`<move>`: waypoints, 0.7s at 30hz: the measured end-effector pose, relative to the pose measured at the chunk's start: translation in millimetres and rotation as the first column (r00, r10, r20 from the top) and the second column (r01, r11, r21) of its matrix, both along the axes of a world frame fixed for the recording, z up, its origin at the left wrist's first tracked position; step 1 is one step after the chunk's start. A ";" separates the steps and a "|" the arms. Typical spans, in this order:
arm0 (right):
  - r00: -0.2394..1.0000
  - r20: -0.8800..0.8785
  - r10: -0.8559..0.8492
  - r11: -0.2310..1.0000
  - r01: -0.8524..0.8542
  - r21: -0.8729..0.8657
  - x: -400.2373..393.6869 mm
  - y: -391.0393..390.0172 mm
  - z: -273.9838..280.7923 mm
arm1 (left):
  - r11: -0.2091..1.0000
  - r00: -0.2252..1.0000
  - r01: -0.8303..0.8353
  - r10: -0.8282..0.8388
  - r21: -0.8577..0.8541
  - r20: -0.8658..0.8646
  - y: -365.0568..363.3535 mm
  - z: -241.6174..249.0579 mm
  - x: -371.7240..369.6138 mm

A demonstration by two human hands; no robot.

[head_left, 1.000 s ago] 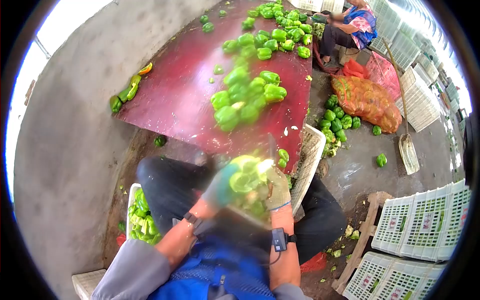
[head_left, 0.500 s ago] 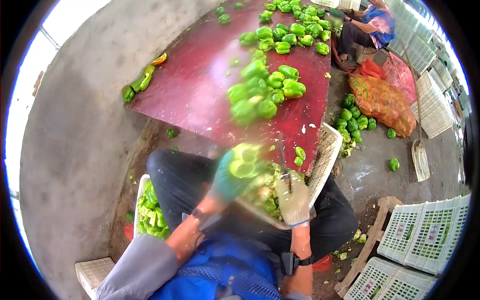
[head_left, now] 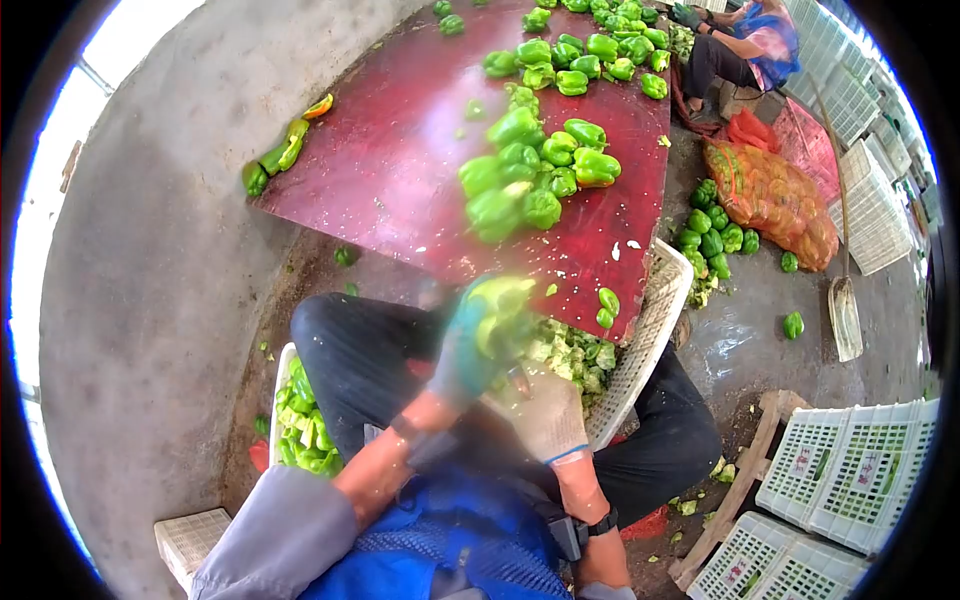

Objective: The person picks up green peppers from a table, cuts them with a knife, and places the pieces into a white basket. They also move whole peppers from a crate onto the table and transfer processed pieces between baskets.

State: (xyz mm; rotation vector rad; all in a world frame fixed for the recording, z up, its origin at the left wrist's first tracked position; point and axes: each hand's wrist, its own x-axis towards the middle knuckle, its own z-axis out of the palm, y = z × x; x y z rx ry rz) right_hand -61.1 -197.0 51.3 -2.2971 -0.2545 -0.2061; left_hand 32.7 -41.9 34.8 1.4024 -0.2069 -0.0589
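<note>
My left hand (head_left: 460, 350), in a teal and grey glove, is closed around a pale green bell pepper (head_left: 503, 305), blurred, above my lap. Close against it, my right hand (head_left: 545, 412) in an off-white knit glove grips a knife (head_left: 519, 381); only a bit of its handle shows, and the blade is hidden or smeared. Beneath both hands, a white plastic crate (head_left: 668, 300) holds pale pepper cores and scraps (head_left: 585, 355). Just beyond, whole green bell peppers (head_left: 520, 165) lie in a cluster on the red board (head_left: 390, 190).
Left of my knee, a crate holds cut green peppers (head_left: 303, 420). On the right are an orange mesh sack (head_left: 770, 205), loose peppers (head_left: 715, 240), a long-handled shovel (head_left: 845, 320) and stacked white crates (head_left: 850, 470). Another person (head_left: 740, 50) sits at the far right.
My right hand has moved left and inward, up to the pepper in my left hand. The knife blade, visible before, no longer shows. The left hand has risen slightly with the pepper.
</note>
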 end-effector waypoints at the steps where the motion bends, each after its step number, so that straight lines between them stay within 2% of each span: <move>1: 0.997 -0.080 0.003 0.995 0.005 0.099 3.4 -0.8 1.5 | 0.937 0.963 0.014 -0.107 -0.350 -0.248 -2.0 7.9 -0.6; 2: 0.987 -0.162 0.015 0.980 0.018 0.197 4.6 -1.5 1.7 | 0.759 0.858 -0.071 -0.285 -0.647 -0.427 -3.6 13.0 -0.8; 3: 0.986 -0.167 0.015 0.980 0.019 0.197 2.7 1.8 -10.5 | 0.759 0.856 -0.074 -0.285 -0.647 -0.432 -4.3 13.1 0.4; 5: 0.941 -0.338 0.019 0.851 0.162 0.499 3.0 12.1 -36.2 | 0.833 0.862 -0.034 -0.255 -0.552 -0.437 -5.2 13.7 5.5; 6: 0.940 -0.340 0.019 0.849 0.165 0.502 1.3 9.3 -40.7 | 0.835 0.861 -0.034 -0.254 -0.549 -0.440 -5.1 14.0 6.4; 8: 0.839 -0.527 0.136 0.743 0.265 0.615 0.0 1.6 -26.8 | 0.782 0.838 -0.006 -0.336 -0.623 -0.430 -7.7 16.7 8.9; 9: 0.837 -0.531 0.131 0.739 0.275 0.616 -1.5 -0.2 -21.1 | 0.784 0.833 -0.003 -0.342 -0.621 -0.436 -12.9 21.9 9.6; 11: 0.794 -0.567 0.219 0.532 0.390 0.752 -1.3 -1.9 -14.3 | 0.850 0.852 -0.003 -0.274 -0.528 -0.446 -24.6 32.2 12.7; 15: 0.832 -0.530 0.162 0.473 0.406 0.782 -2.0 -0.8 -34.4 | 0.812 0.784 0.013 -0.370 -0.583 -0.498 -30.1 21.8 20.2; 17: 0.799 -0.579 0.165 0.309 0.515 0.799 -3.8 1.8 -41.6 | 0.909 0.882 0.103 -0.271 -0.404 -0.385 -41.7 24.6 22.1; 18: 0.794 -0.586 0.165 0.305 0.523 0.796 -3.2 -1.4 -45.7 | 0.910 0.878 0.101 -0.272 -0.402 -0.395 -45.6 26.2 22.5; 20: 0.906 -0.418 -0.059 0.651 0.353 0.672 6.4 -8.6 -45.5 | 0.924 0.885 0.083 -0.241 -0.374 -0.398 -51.8 33.6 28.0; 21: 0.907 -0.418 -0.060 0.646 0.354 0.676 10.7 -9.8 -44.0 | 0.925 0.885 0.087 -0.242 -0.369 -0.399 -52.0 28.8 33.6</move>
